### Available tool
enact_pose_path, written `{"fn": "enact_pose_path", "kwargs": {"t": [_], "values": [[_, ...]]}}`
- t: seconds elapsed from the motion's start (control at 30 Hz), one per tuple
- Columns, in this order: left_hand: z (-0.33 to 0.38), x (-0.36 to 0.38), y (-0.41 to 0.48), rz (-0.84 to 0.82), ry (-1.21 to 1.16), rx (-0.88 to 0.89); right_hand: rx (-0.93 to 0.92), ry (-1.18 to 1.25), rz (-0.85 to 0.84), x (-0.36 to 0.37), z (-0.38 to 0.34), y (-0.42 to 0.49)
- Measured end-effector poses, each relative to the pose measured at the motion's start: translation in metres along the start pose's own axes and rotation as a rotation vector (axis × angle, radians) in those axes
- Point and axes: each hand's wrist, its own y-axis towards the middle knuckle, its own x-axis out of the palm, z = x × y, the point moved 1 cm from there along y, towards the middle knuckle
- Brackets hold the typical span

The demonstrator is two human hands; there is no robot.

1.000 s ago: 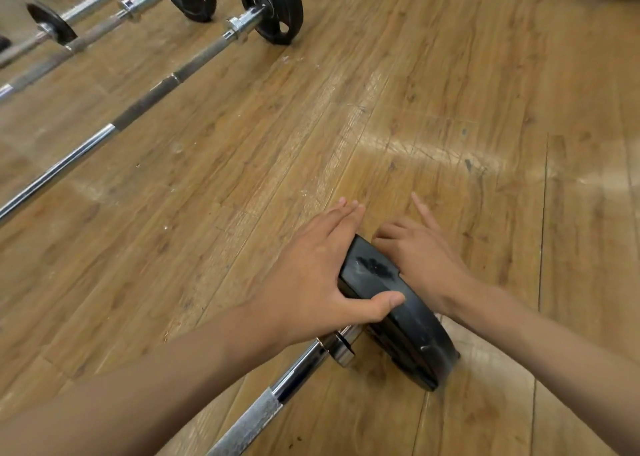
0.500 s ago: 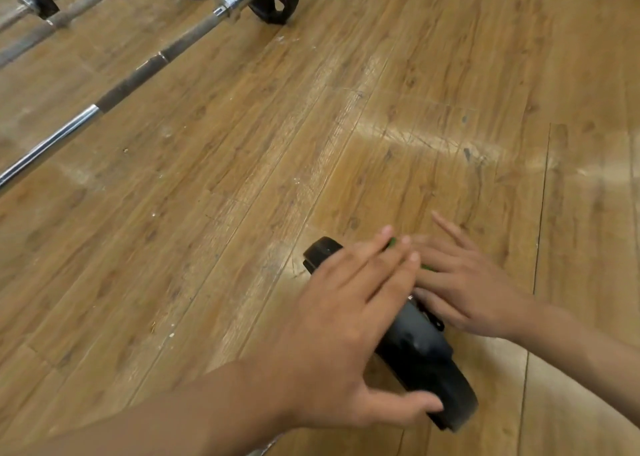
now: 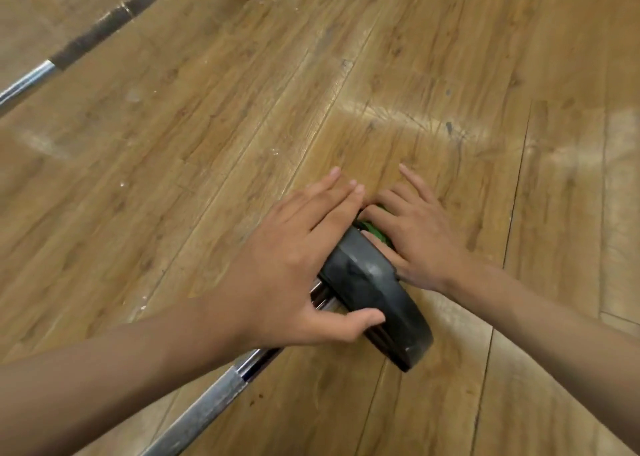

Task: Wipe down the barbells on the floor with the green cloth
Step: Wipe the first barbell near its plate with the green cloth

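— Plate (image 3: 374, 293)?
— Black, standing on its rim on the floor (image 3: 207, 144), at the end of the bar (image 3: 207, 403).
— Left hand (image 3: 287, 268)?
— Laid over the plate's top, on the bar side. Fingers straight and close together, thumb spread against the plate's near face. Wide, not clenched.
— Right hand (image 3: 419, 244)?
— On the plate's far side. Fingers spread and mostly straight, pressing the cloth (image 3: 375, 229) against that face.
— More on the cloth?
— Green, only a sliver showing, squeezed between right hand and plate, touching both. Rest hidden.
— And the bar?
— Running from the plate's hub under the left wrist, away toward the lower left. Chrome beside the plate, duller grey farther off.
— Anything else?
— Second barbell (image 3: 86, 40), well apart from the plate, toward the upper left, flat on the floor. Dark grip section, then chrome.
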Motion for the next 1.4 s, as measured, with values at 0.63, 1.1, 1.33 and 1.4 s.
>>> {"fn": "enact_pose_path", "kwargs": {"t": [0.63,1.1,1.33,1.4], "values": [[-0.073,-0.144,-0.046,-0.194,0.114,-0.281,0.794,0.065,0.109,-0.157,-0.077,0.109],[-0.017,-0.605,-0.075,-0.268,0.154,-0.610,0.718,0.192,-0.178,-0.482,-0.338,0.383],[-0.032,-0.719,-0.042,-0.151,0.214,-0.619,0.693,0.190,-0.063,-0.552,-0.357,0.476],[-0.035,-0.738,-0.032,-0.156,0.240,-0.614,0.695,0.168,-0.050,-0.562,-0.353,0.496]]}}
